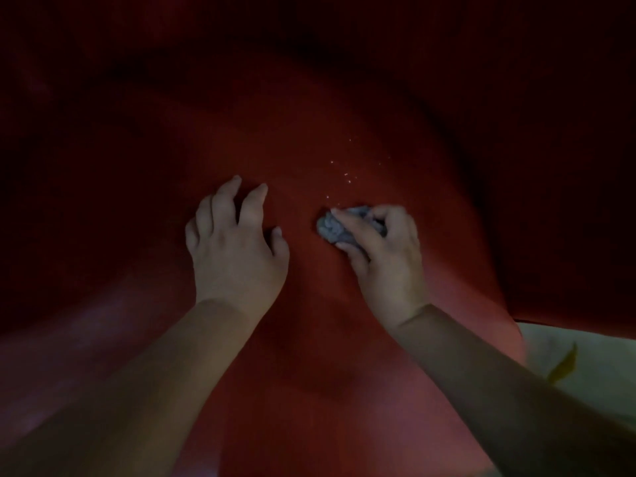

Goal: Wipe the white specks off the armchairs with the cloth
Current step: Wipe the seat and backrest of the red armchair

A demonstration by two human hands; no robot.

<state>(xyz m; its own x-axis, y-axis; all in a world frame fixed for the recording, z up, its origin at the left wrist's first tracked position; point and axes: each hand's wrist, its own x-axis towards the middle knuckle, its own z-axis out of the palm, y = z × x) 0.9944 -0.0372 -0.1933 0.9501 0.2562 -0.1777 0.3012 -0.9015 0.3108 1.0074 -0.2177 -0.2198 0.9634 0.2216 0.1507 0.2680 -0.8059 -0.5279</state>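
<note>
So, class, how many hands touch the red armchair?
2: the left hand rests its fingers on the armchair; the right hand presses the cloth down.

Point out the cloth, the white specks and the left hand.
cloth (pixel 331 229): head view, its bunched grey folds.
white specks (pixel 347 175): head view, mid-cluster.
left hand (pixel 237 249): head view, back of hand.

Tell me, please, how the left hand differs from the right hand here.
The left hand holds nothing, fingers spread on the red armchair; the right hand grips a bunched grey cloth. The white specks lie nearer the right hand. Both rest on the armchair.
</note>
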